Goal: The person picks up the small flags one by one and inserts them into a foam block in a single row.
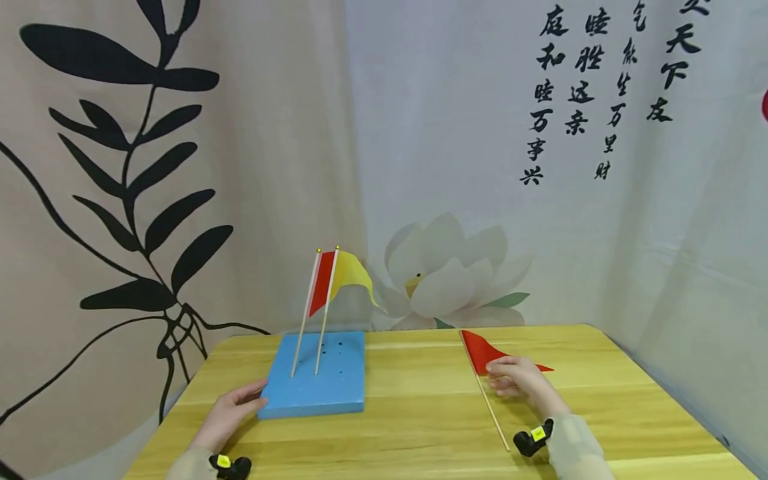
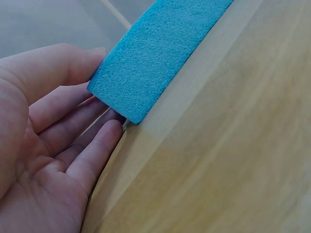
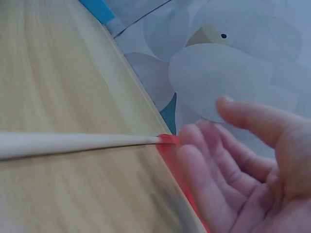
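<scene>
A blue foam block (image 1: 312, 405) lies at the table's left with several small holes in its top. Two thin sticks rise from it, one with a red flag (image 1: 322, 283), the other with a yellow flag (image 1: 351, 275). My left hand (image 1: 231, 412) holds the block's near left corner, thumb at the upper edge and fingers (image 2: 99, 150) along the side. On the right, a loose red flag (image 1: 477, 350) on a wooden stick (image 1: 493, 411) lies on the table. My right hand (image 1: 521, 381) is over the red cloth, thumb (image 3: 257, 119) apart from the fingers, which overlap the cloth.
The wooden table (image 1: 414, 427) reaches back to a curtain (image 1: 288, 167) printed with a dark plant, a pale lotus and black characters. Each wrist carries a small black camera; the right one (image 1: 533, 438) sits close beside the loose stick's lower end.
</scene>
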`<state>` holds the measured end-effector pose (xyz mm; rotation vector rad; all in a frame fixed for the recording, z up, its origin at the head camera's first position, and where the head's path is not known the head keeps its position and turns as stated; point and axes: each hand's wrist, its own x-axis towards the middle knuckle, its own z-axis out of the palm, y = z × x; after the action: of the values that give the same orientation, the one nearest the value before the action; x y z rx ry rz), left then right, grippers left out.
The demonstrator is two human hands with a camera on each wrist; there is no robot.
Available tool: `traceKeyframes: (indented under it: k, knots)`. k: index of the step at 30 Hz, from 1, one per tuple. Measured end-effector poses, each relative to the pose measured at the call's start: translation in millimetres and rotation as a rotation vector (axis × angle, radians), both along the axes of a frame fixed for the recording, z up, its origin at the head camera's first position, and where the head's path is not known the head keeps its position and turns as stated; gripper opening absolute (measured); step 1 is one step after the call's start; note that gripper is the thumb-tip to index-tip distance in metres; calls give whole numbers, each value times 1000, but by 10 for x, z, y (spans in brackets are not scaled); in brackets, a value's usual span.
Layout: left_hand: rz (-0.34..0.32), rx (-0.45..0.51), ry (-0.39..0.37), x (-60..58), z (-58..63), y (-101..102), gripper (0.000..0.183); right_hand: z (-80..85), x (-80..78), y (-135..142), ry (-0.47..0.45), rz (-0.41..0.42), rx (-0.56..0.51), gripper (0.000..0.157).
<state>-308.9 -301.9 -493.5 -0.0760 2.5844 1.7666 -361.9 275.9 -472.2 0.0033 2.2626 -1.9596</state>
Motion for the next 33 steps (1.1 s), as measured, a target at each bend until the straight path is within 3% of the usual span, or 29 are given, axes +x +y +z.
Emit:
traceKeyframes:
  k: [7,11,23,33]
  knots:
    - [11,-4,4,-6,-7,-3,61,-6,72,3,-36,100,119,33]
    - [2,0,-5,9,12,9,62,-18,88,-17,-29,117,153,28]
    - [15,-1,-21,7,1,-2,65,-40,103,-165,13,-18,326,19]
    - [26,16,-28,-16,-28,-9,61,-35,120,-318,101,-82,512,29]
